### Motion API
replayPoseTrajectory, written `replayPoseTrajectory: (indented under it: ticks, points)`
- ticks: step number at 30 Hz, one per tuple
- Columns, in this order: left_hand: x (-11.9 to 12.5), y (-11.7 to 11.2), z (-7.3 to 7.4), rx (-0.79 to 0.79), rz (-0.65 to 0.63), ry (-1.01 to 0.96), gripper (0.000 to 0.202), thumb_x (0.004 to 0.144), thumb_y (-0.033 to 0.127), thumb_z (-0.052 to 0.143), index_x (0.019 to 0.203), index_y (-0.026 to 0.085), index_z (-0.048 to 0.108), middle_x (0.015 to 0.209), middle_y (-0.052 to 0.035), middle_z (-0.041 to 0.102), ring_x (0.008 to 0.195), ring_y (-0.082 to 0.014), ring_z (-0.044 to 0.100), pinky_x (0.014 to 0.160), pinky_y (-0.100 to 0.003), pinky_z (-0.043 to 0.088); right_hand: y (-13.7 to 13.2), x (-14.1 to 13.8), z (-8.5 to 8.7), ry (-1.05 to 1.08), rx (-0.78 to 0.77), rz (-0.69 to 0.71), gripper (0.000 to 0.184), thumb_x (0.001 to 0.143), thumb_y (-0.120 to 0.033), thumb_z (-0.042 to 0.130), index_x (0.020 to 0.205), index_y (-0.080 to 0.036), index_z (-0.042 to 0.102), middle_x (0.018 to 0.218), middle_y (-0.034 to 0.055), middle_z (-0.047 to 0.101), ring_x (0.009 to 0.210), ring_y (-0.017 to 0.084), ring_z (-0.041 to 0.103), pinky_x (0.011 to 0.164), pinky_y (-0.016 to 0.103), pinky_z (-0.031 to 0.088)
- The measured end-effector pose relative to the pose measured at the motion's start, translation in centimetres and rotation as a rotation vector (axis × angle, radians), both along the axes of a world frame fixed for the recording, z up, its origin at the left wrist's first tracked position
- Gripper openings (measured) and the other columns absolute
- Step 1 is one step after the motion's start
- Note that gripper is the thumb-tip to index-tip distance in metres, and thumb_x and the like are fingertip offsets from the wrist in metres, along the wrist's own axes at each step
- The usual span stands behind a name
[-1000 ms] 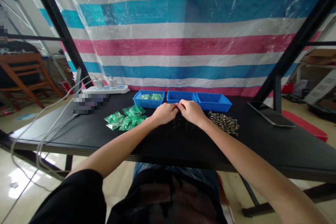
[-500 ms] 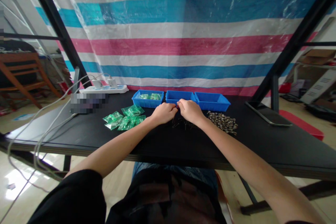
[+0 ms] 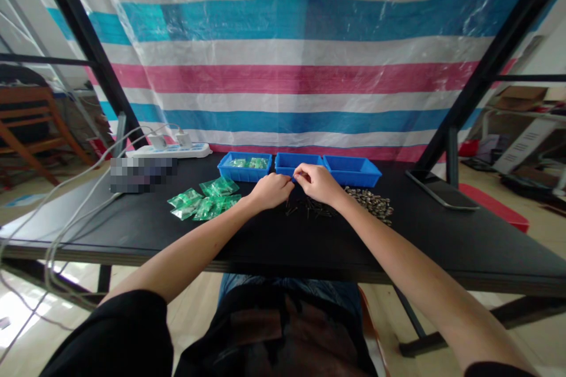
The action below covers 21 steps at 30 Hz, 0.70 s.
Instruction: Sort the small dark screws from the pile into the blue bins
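My left hand (image 3: 271,189) and my right hand (image 3: 319,182) meet over the middle of the table, fingertips pinched close together. Whatever they hold between them is too small to name. Below them lies a scatter of dark screws (image 3: 313,208). Right of my right wrist is a pile of small metal pieces (image 3: 371,205). Green-printed clear plastic packets (image 3: 207,200) lie in a heap to the left of my left hand. Behind the hands stand a blue tray (image 3: 283,162) and a second blue tray (image 3: 354,179); a third blue tray (image 3: 243,175), further left, contains several small packets.
A white power strip (image 3: 168,151) with plugged-in chargers and trailing cables sits at the back left. A phone (image 3: 442,190) lies at the right. Black frame posts flank the table (image 3: 446,241), and a striped plastic sheet (image 3: 283,79) hangs behind. A red stool (image 3: 495,206) stands beyond the right side.
My right fingertips have lifted and parted slightly from the left ones. The whole view has shifted a little, so things appear further left. The piles and trays look unchanged.
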<state>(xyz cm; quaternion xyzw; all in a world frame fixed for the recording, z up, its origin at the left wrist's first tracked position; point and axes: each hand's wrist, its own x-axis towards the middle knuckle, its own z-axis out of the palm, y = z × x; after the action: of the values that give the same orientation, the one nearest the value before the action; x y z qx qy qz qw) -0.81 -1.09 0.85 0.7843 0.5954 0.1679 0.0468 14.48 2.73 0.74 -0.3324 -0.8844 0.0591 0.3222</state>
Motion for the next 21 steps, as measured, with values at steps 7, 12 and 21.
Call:
replayPoseTrajectory:
  ticks: [7,12,21]
  points:
    - [-0.04,0.01,-0.29,0.011,-0.046,0.007,0.032,0.084,0.027,0.034,0.084,0.018,0.065,0.076,-0.0045,0.067,0.075,-0.0184,0.063,0.072,-0.028,0.047,0.03,0.22,0.24,-0.004,-0.021,0.046,0.009,0.081,-0.018,0.049,0.080,-0.016,0.058,0.063,-0.0012,0.056,0.059,0.011,0.049,0.058,0.021,0.033]
    - [-0.10,-0.07,-0.48,0.041,-0.009,0.066,0.033,0.085,0.034,0.035,0.093,0.019,0.063,0.084,-0.0074,0.067,0.080,-0.0236,0.064,0.068,-0.031,0.047,-0.15,0.16,0.37,-0.054,0.015,-0.060,0.011,0.081,-0.018,0.048,0.077,-0.016,0.058,0.066,0.0006,0.058,0.062,0.012,0.050,0.058,0.021,0.032]
    - [-0.17,-0.03,-0.16,0.036,0.038,0.065,0.034,0.088,0.039,0.033,0.097,0.021,0.060,0.088,-0.0066,0.067,0.084,-0.0243,0.063,0.068,-0.031,0.045,-0.26,0.26,0.34,-0.077,0.023,-0.112,0.016,0.084,-0.021,0.046,0.076,-0.016,0.059,0.071,0.0028,0.061,0.062,0.013,0.052,0.058,0.023,0.032]
